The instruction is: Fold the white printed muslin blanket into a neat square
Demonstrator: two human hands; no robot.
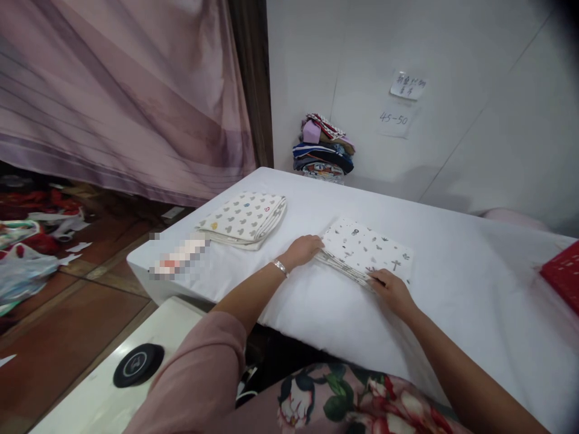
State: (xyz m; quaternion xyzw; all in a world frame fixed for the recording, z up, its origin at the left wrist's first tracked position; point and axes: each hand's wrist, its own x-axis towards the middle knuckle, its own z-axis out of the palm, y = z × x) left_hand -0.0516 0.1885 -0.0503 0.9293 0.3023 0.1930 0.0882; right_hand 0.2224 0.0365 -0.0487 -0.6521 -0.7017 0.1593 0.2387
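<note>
A folded white cloth (362, 244) with small grey prints lies in front of me on the white-covered table (470, 301), its layers showing along the near edge. My left hand (304, 250), with a silver bracelet at the wrist, grips its left near corner between thumb and fingers. At the near right corner my right hand (391, 289) pinches the edge, thumb on top. To the left rests a second folded cloth (246, 218), cream with grey shapes and a few coloured ones; neither hand touches it.
Near the table's left corner is a blurred-out item (181, 258). A red basket (563, 274) stands at the right edge. Behind the table rises a stack of folded fabrics (323, 150) by the wall. A white surface with a black round object (138, 364) is at lower left.
</note>
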